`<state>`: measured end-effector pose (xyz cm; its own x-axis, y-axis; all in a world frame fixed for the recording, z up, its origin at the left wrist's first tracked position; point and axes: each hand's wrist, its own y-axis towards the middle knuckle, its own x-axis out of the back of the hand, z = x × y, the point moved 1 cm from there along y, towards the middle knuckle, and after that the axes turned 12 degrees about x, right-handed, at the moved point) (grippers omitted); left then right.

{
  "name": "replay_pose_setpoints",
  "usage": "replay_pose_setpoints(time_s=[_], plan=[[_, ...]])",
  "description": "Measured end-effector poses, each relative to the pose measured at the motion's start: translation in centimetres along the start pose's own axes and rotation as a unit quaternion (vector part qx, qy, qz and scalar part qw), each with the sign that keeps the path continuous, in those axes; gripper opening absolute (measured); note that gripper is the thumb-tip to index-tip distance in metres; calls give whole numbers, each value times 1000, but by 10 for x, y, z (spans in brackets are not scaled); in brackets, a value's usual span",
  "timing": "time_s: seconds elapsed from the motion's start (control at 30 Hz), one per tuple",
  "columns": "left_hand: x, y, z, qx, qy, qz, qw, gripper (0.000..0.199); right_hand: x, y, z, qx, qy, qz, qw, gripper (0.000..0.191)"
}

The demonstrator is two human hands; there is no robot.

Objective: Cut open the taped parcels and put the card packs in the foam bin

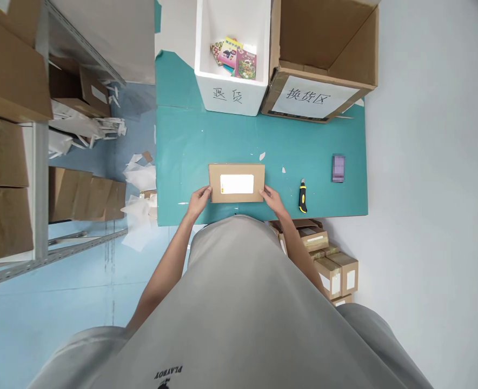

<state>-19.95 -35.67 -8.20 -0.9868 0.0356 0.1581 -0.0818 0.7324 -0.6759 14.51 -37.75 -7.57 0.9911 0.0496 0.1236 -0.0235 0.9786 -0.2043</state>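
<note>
A flat brown cardboard box point(215, 183) with a white label point(237, 184) on its upper face is at the front middle of the green table. My left hand point(199, 200) grips its left edge between thumb and fingers. At the opposite edge, my right hand point(273, 199) holds the box the same way. The fingertips under the box are hidden. To the right of my right hand lies a black and yellow utility knife point(303, 196). Whether the box rests on the table or is slightly raised, I cannot tell.
On the green table point(182, 140), a white bin point(231, 97) holding small colourful packets stands at the back, beside a large open cardboard box point(320, 100). A phone-like purple item point(338, 168) lies at right. Shelving point(40, 189) stands left; boxes point(336, 270) are stacked below right.
</note>
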Motion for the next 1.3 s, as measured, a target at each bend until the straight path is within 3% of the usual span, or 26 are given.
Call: replay_pose_setpoints(time_s=[0.1, 0.23, 0.43, 0.53, 0.7, 0.77, 0.87, 1.03, 1.17, 1.3], plan=[[-1, 5, 3, 23, -11, -17, 1000, 60, -2, 0, -4, -40, -22, -28, 999, 63], [2, 3, 13, 46, 4, -39, 998, 46, -2, -11, -15, -99, -62, -82, 990, 50], [-2, -14, 17, 35, 39, -32, 998, 39, -9, -27, -13, -78, -74, -49, 993, 34], [-1, -24, 5, 16, 48, -48, 998, 42, -7, -29, 2, -48, -74, -50, 995, 37], [7, -39, -32, -106, 55, -115, 986, 46, 5, -16, 40, 41, -95, -99, 990, 48], [9, -39, -41, -121, 79, -137, 980, 46, 6, -9, 50, 45, -112, -93, 988, 47], [9, -34, -41, -94, 110, -149, 978, 42, 2, -2, 55, 18, -142, -88, 986, 39], [12, -36, -21, -54, 82, -124, 987, 40, -3, -11, 45, -11, -177, -67, 982, 24], [11, -47, -12, -25, 68, -115, 991, 39, -5, -25, 35, -30, -178, -43, 983, 25], [5, -62, -24, -32, 100, -136, 985, 36, -1, -32, 26, -24, -158, -57, 985, 33]])
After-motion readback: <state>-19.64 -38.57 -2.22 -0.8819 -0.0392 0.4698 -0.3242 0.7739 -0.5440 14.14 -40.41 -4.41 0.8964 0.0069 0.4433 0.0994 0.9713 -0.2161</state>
